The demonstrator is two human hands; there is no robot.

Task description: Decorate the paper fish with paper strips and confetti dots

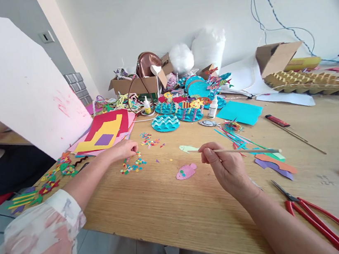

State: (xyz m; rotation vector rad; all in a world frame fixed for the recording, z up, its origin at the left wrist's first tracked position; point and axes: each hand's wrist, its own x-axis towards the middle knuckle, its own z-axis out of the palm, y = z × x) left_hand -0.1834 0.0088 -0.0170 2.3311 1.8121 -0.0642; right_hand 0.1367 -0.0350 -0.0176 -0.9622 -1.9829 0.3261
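My right hand (226, 167) grips a thin wooden stick (247, 149) between thumb and fingers. Its left tip reaches the tail end of a pale green paper fish (186, 148). Just below lies a pink paper fish (186, 171) with a few teal dots on it. My left hand (127, 148) is at the edge of a scatter of small coloured paper dots (133, 165), its fingers curled together downward. Whatever is between those fingertips is hidden. Another little heap of confetti bits (150, 141) lies right of that hand.
Red-handled scissors (312, 212) lie at the front right, near paper strips (247, 146) and a cutter (277, 120). Glue bottles (213, 108), blue wavy discs (165, 123) and a cardboard box (135, 85) stand behind. Coloured sheets (104, 131) are stacked left; a person sits beyond the white board (25, 75).
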